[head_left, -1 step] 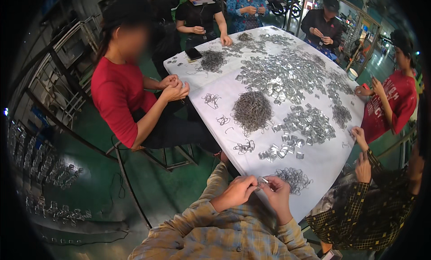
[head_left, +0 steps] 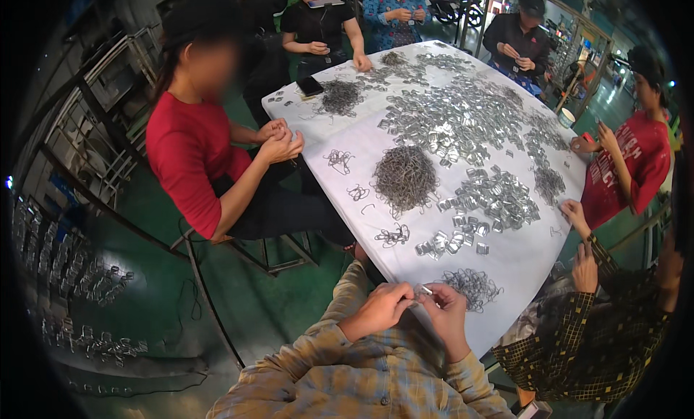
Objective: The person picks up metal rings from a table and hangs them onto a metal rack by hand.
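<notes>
Close to my body, at the near edge of the table, my two hands meet. My right hand (head_left: 448,310) pinches a small shiny metal piece (head_left: 426,291) between thumb and fingers. Against it, the fingertips of my left hand (head_left: 379,307) are pressed together; what they grip is too small to make out. Just beyond my right hand lies a pile of bent wire hooks (head_left: 473,289). Farther up the white table, a group of flat shiny metal pieces (head_left: 495,198) is spread beside a tall heap of wire hooks (head_left: 406,179).
The white-covered table (head_left: 347,144) carries a large spread of metal pieces (head_left: 455,119), loose hooks (head_left: 392,236) and a dark phone (head_left: 310,86). A person in red (head_left: 191,159) sits at left; a person in a dark checked sleeve (head_left: 578,332) is close at right. Several others stand around.
</notes>
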`<act>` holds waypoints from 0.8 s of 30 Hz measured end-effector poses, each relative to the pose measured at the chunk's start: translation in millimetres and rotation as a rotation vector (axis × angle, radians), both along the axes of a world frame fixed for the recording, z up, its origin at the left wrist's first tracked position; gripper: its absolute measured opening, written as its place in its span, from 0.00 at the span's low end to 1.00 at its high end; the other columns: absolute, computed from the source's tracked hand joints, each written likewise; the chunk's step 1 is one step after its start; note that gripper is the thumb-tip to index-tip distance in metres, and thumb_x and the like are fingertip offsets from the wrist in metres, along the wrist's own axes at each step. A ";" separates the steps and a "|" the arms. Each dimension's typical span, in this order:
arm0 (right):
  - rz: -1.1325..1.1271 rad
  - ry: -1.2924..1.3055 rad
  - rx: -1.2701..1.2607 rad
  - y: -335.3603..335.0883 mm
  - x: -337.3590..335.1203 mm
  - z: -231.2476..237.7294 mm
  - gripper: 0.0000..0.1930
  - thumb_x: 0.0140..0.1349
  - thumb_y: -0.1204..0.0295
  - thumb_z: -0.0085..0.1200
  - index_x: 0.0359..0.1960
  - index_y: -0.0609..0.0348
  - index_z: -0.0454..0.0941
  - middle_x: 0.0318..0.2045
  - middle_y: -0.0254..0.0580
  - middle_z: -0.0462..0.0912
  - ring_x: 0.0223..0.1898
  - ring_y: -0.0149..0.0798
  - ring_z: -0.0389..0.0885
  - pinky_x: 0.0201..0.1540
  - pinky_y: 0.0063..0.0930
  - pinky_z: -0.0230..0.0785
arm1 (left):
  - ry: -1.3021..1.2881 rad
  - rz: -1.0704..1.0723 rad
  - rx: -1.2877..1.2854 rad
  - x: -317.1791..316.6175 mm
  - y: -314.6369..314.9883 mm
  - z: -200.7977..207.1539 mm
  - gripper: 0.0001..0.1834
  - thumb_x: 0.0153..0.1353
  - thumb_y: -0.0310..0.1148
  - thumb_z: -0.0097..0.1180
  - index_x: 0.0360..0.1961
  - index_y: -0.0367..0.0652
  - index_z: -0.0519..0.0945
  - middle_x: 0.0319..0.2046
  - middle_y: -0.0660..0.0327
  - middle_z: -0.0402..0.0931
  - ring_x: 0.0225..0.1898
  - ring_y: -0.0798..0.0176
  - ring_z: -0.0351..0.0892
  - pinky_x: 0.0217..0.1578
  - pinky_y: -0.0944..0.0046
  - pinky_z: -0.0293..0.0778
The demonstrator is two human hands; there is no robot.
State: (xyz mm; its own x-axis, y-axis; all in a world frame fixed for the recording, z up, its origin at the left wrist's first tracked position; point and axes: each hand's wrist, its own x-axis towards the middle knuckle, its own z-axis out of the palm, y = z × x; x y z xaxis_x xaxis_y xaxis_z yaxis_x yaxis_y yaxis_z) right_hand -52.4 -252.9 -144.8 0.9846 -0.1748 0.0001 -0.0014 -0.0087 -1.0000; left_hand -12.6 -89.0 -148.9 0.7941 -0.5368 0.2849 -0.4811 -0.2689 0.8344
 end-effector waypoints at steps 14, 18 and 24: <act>-0.045 -0.097 -0.213 15.7 -39.5 12.1 0.08 0.50 0.81 0.58 0.34 0.64 0.79 0.26 0.40 0.78 0.27 0.31 0.76 0.31 0.22 0.68 | 0.002 -0.076 0.148 45.9 -27.2 -15.6 0.04 0.50 0.23 0.59 0.29 0.36 0.80 0.27 0.56 0.77 0.31 0.55 0.78 0.34 0.62 0.73; -0.006 -0.141 -0.219 18.9 -43.7 8.9 0.08 0.52 0.80 0.58 0.35 0.64 0.79 0.28 0.42 0.79 0.29 0.32 0.78 0.33 0.22 0.71 | -0.368 -0.079 0.301 49.8 -58.8 -34.8 0.04 0.50 0.25 0.56 0.28 0.38 0.79 0.27 0.57 0.72 0.33 0.52 0.72 0.33 0.57 0.71; 0.058 -0.102 -0.233 18.4 -43.7 8.2 0.08 0.53 0.79 0.57 0.36 0.63 0.79 0.30 0.41 0.80 0.29 0.33 0.80 0.33 0.23 0.72 | -0.566 -0.146 0.489 49.1 -77.5 -32.9 0.03 0.47 0.25 0.48 0.23 0.40 0.74 0.26 0.58 0.70 0.33 0.55 0.72 0.32 0.57 0.72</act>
